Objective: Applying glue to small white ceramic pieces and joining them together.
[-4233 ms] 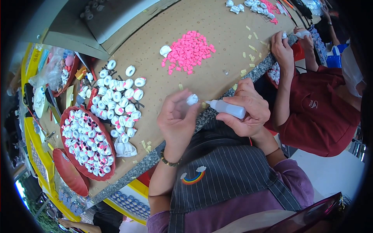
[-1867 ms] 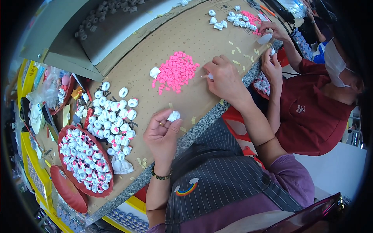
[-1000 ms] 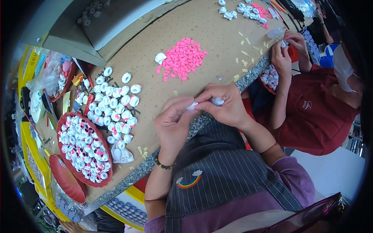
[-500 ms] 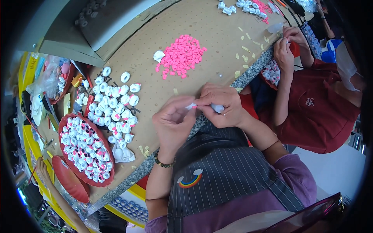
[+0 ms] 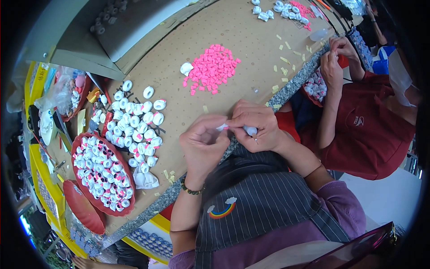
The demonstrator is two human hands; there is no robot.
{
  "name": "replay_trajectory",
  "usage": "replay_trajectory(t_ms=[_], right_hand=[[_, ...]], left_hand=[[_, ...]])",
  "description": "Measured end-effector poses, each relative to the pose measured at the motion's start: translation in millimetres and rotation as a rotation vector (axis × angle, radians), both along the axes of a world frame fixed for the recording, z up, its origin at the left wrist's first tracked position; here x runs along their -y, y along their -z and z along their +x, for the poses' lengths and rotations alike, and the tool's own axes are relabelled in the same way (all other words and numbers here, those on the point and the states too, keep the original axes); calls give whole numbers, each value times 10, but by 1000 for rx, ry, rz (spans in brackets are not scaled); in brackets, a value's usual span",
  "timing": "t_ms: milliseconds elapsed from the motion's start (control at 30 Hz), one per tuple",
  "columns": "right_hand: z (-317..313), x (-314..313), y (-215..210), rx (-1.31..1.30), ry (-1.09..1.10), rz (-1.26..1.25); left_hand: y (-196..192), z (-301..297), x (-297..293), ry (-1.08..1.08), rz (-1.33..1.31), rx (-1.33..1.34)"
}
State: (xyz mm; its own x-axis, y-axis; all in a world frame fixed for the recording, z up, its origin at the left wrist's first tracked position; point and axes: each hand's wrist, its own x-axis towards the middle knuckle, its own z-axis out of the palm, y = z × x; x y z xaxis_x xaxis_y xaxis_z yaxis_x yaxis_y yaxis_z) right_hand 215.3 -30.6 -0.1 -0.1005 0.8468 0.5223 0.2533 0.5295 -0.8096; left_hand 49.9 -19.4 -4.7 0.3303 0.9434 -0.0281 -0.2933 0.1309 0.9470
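At the far left edge stand yellow packages (image 5: 38,148) with printed faces, beside a clear plastic bag (image 5: 60,92); next lies an empty red oval tray (image 5: 83,208), and just above it a red tray of white rings (image 5: 101,172) filled to its rim; loose white rings (image 5: 136,123) spread across the brown pegboard tabletop (image 5: 233,27) beside it; bare board lies between these rings and the pink pieces (image 5: 210,69) heaped farther back; the tabletop's speckled grey edge (image 5: 179,190) runs diagonally just below the hands. The left hand (image 5: 204,145) has fingers curled, pinching a small white piece (image 5: 222,127) at the tabletop's near edge; the right hand (image 5: 257,127) meets it, fingers pressed together on the same piece and a small white tube (image 5: 251,130); at far right a neighbour in a red shirt (image 5: 371,127) works with raised hands.
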Motion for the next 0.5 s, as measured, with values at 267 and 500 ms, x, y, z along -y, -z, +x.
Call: replay_trajectory(t_ms=[267,500], right_hand=[[15,-55,8,46,-30,-19],[153,-47,-59,375,-18,-154]], left_hand=[[-68,-6,24,-50,3,-57],[-195,-382,-156,-365,843,-1094]])
